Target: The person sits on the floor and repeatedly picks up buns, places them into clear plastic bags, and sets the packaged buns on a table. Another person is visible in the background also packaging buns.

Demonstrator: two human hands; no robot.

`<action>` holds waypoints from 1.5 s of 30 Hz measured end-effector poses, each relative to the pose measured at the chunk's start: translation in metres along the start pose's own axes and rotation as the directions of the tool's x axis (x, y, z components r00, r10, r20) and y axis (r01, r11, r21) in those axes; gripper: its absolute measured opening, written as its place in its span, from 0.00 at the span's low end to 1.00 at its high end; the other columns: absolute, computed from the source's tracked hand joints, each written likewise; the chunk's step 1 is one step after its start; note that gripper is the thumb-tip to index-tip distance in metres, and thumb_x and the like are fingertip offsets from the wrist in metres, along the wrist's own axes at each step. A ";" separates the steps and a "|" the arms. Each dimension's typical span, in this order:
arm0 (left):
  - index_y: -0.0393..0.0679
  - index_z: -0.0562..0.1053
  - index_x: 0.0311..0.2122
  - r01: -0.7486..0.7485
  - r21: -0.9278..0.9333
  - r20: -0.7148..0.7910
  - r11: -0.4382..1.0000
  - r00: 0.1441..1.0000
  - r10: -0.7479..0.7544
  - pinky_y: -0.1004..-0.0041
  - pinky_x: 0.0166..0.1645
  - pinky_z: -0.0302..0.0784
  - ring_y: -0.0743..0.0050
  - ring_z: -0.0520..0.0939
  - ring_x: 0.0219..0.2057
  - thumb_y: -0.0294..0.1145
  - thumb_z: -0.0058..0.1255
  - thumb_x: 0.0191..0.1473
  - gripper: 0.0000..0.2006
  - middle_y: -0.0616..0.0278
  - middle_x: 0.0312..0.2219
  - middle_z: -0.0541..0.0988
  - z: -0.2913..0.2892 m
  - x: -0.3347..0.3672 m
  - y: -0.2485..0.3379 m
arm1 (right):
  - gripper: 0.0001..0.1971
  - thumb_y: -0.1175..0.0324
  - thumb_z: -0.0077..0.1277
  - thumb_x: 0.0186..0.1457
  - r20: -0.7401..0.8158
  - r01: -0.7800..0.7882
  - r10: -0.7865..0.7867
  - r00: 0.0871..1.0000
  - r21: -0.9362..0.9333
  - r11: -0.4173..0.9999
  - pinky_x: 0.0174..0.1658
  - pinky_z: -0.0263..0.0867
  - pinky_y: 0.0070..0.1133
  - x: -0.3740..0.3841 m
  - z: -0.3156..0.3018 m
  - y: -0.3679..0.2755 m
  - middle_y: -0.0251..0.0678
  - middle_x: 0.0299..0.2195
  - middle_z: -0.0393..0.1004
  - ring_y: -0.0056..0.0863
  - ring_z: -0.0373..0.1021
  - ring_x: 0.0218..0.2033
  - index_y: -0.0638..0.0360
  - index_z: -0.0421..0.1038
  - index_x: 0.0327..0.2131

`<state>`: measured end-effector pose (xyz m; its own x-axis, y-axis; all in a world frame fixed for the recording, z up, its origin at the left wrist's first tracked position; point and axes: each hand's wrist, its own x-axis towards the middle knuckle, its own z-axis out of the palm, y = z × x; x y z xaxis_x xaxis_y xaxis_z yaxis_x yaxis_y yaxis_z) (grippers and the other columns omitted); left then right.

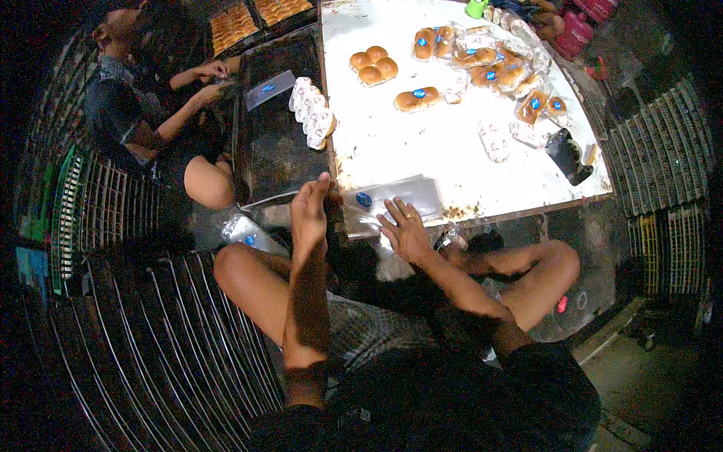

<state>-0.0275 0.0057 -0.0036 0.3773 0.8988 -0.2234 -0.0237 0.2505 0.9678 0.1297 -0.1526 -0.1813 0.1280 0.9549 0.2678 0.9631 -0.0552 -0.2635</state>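
Observation:
A stack of clear plastic bags (414, 194) with a blue oval label lies at the near left edge of the white tabletop. My right hand (407, 233) rests on it, fingers spread and pressed flat on the plastic. Just left of the stack, my left hand (309, 215) is raised at the table's corner, seen edge-on. Its fingers are loosely extended upward, and nothing shows in them. Further in on the tabletop sit a bare cluster of buns (373, 66) and a pair of glossy buns (417, 99) with a blue label.
Several bagged buns (493, 68) crowd the table's far right. A dark crumpled bag (568, 157) lies near its right edge. Wrapped buns (310, 113) and a plastic sheet (269, 89) lie on the dark surface at left, beside a seated co-worker (120, 105). Trays of buns (233, 29) stand behind.

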 end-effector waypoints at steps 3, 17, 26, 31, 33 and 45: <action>0.38 0.76 0.33 -0.038 0.156 0.056 0.987 0.998 0.030 0.74 0.35 0.71 0.78 0.76 0.26 0.54 0.55 0.58 0.23 0.65 0.23 0.78 0.002 0.002 -0.004 | 0.21 0.54 0.45 0.64 0.032 -0.297 0.336 0.941 0.552 0.779 0.66 0.50 0.44 0.007 0.004 0.011 0.46 0.61 0.63 0.49 0.53 0.66 0.52 0.72 0.55; 0.38 0.77 0.39 0.084 -0.532 0.048 0.843 0.996 -0.068 0.72 0.37 0.79 0.69 0.82 0.29 0.32 0.64 0.53 0.12 0.60 0.31 0.82 0.015 0.012 -0.024 | 0.16 0.61 0.54 0.62 0.083 -0.163 0.562 0.823 0.982 0.095 0.47 0.68 0.25 0.068 -0.111 -0.067 0.40 0.51 0.70 0.30 0.69 0.49 0.63 0.72 0.46; 0.41 0.77 0.30 0.267 -0.409 -0.250 0.873 0.887 -0.388 0.74 0.28 0.71 0.75 0.76 0.20 0.42 0.60 0.57 0.14 0.64 0.20 0.78 0.039 0.000 0.045 | 0.22 0.55 0.44 0.67 -0.024 -0.207 0.341 0.940 0.755 0.622 0.24 0.62 0.23 0.094 -0.148 -0.098 0.34 0.16 0.70 0.21 0.67 0.18 0.63 0.70 0.25; 0.42 0.77 0.31 -0.010 -0.444 -0.113 0.896 0.992 -0.046 0.78 0.29 0.75 0.72 0.78 0.20 0.37 0.63 0.55 0.10 0.62 0.23 0.79 -0.035 0.015 0.019 | 0.21 0.55 0.47 0.66 0.174 -0.304 0.323 0.930 0.859 0.412 0.24 0.64 0.22 0.101 -0.169 -0.108 0.32 0.15 0.70 0.20 0.68 0.17 0.61 0.70 0.24; 0.42 0.76 0.31 -0.002 -0.540 -0.181 0.842 0.977 -0.114 0.78 0.26 0.73 0.76 0.77 0.19 0.34 0.65 0.52 0.09 0.61 0.24 0.80 -0.039 0.015 0.028 | 0.20 0.57 0.49 0.65 0.021 -0.237 0.419 0.908 0.851 0.470 0.24 0.63 0.21 0.109 -0.156 -0.113 0.30 0.15 0.69 0.20 0.66 0.16 0.60 0.70 0.23; 0.38 0.69 0.53 -0.231 0.496 -0.456 0.837 0.751 0.478 0.76 0.33 0.73 0.75 0.75 0.27 0.27 0.57 0.55 0.21 0.62 0.27 0.74 -0.100 -0.020 0.059 | 0.18 0.55 0.55 0.59 0.298 -0.020 -0.185 0.937 0.573 0.820 0.39 0.69 0.29 0.258 -0.090 -0.085 0.42 0.35 0.75 0.35 0.73 0.35 0.60 0.69 0.41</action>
<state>-0.1292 0.0382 0.0470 -0.1507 0.9586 0.2417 0.3519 -0.1765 0.9193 0.1020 0.0719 -0.0060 -0.1290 0.9914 0.0235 0.6510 0.1025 -0.7521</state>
